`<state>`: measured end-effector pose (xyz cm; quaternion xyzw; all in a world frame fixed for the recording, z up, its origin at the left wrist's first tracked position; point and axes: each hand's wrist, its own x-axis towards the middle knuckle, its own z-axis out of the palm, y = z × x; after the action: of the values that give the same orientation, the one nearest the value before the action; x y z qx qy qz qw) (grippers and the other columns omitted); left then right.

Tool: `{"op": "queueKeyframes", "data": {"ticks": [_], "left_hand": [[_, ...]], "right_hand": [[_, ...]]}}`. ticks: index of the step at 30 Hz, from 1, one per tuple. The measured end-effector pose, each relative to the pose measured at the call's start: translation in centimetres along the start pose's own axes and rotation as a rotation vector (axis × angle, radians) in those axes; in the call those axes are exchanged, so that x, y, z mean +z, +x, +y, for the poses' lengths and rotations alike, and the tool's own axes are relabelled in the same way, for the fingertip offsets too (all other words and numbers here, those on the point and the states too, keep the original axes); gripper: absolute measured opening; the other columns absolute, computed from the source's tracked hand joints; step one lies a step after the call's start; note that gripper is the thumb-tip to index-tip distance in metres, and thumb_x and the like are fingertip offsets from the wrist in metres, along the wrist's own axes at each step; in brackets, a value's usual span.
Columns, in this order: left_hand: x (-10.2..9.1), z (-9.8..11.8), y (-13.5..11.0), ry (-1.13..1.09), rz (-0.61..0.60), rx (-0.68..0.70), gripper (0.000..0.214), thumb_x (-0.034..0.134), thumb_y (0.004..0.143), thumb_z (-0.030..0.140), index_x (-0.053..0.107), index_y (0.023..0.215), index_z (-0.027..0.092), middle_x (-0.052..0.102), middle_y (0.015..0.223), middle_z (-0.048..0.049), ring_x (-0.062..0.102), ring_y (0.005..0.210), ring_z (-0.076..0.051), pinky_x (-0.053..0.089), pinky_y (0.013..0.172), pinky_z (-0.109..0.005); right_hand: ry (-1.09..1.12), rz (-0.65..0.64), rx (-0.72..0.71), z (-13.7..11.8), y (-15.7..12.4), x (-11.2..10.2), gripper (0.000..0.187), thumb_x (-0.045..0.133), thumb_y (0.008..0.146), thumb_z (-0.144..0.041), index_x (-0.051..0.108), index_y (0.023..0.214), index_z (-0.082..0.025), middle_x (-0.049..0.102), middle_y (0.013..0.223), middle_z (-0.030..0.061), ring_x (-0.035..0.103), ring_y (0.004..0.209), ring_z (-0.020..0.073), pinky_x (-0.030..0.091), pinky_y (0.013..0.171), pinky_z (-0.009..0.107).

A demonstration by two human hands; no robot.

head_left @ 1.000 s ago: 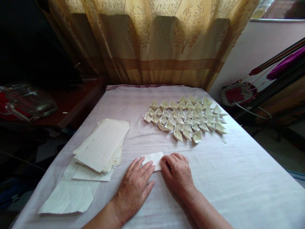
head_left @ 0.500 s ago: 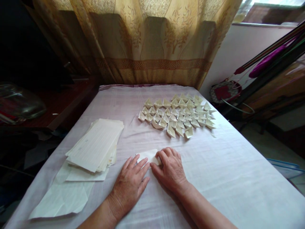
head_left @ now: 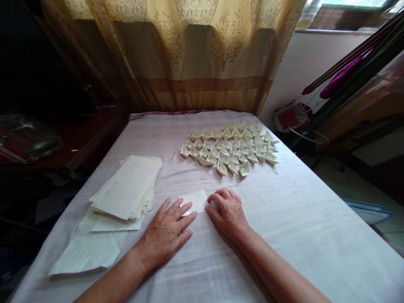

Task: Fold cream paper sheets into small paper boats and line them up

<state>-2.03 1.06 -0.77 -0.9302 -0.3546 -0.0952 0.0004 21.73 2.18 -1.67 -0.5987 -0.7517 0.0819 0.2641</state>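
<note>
A small white folded piece of paper (head_left: 196,201) lies flat on the cloth in front of me. My left hand (head_left: 167,229) is open, palm down, its fingertips resting over the paper's left and near side. At the paper's right edge, my right hand (head_left: 229,213) has curled fingers, with thumb and forefinger closed on that edge. Beyond the hands, several small folded paper boats (head_left: 233,145) stand close together in rows. To the left of my left hand sits a stack of lined paper sheets (head_left: 129,185), with loose sheets sticking out underneath.
A pale checked cloth (head_left: 284,235) covers the table. A patterned gold curtain (head_left: 195,54) hangs behind it. On the left is a dark red wooden surface (head_left: 85,139) bearing a clear plastic-looking package (head_left: 28,141). A small bag (head_left: 292,117) hangs beyond the right edge.
The folded paper now shows a squarer, flatter outline, and my right fingers have shifted to its right edge. My left hand has slid slightly left. The whole view has shifted a little.
</note>
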Motion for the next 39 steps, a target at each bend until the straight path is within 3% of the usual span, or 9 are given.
{"op": "queueKeyframes", "data": {"ticks": [7, 14, 25, 31, 39], "left_hand": [[-0.9, -1.4, -1.8, 0.044, 0.012, 0.018, 0.043, 0.053, 0.096, 0.042, 0.054, 0.138, 0.031, 0.056, 0.144, -0.0004, 0.045, 0.135, -0.029, 0.018, 0.118, -0.051], [-0.9, -1.2, -2.2, 0.011, 0.095, -0.022, 0.037, 0.051, 0.096, 0.044, 0.063, 0.128, 0.028, 0.060, 0.140, -0.0001, 0.045, 0.136, -0.027, 0.012, 0.119, -0.047], [-1.4, -2.3, -1.4, -0.117, 0.017, -0.077, 0.028, 0.048, 0.099, 0.034, 0.067, 0.119, 0.030, 0.071, 0.123, 0.0015, 0.055, 0.125, -0.024, 0.022, 0.118, -0.050], [-1.0, -1.7, -0.9, -0.057, 0.089, -0.124, 0.024, 0.050, 0.097, 0.031, 0.066, 0.115, 0.028, 0.072, 0.118, -0.0001, 0.058, 0.116, -0.022, 0.033, 0.113, -0.045], [-0.2, -0.8, 0.0, 0.050, 0.154, -0.202, 0.016, 0.052, 0.096, 0.030, 0.066, 0.104, 0.026, 0.070, 0.122, -0.0003, 0.057, 0.118, -0.025, 0.035, 0.109, -0.049]], "right_hand": [[0.000, -0.006, -0.007, 0.3, -0.1, 0.1, 0.007, 0.067, 0.084, -0.027, 0.067, 0.091, -0.025, 0.063, 0.097, 0.0039, 0.055, 0.097, 0.0228, 0.035, 0.088, 0.037], [0.004, -0.014, -0.009, 0.4, 0.0, 0.2, 0.009, 0.069, 0.083, -0.028, 0.067, 0.091, -0.024, 0.064, 0.097, 0.0037, 0.055, 0.097, 0.0228, 0.034, 0.087, 0.037], [0.036, -0.003, 0.000, 0.4, 0.0, 0.3, 0.008, 0.069, 0.083, -0.028, 0.068, 0.090, -0.024, 0.063, 0.097, 0.0031, 0.055, 0.097, 0.0218, 0.034, 0.090, 0.036], [0.016, 0.003, -0.012, 0.3, 0.0, 0.2, 0.008, 0.068, 0.084, -0.028, 0.067, 0.091, -0.024, 0.063, 0.097, 0.0034, 0.055, 0.097, 0.0221, 0.035, 0.089, 0.037], [0.010, 0.005, -0.016, 0.2, 0.0, 0.1, 0.008, 0.068, 0.084, -0.028, 0.067, 0.091, -0.024, 0.064, 0.097, 0.0043, 0.055, 0.097, 0.0230, 0.035, 0.088, 0.037]]}}
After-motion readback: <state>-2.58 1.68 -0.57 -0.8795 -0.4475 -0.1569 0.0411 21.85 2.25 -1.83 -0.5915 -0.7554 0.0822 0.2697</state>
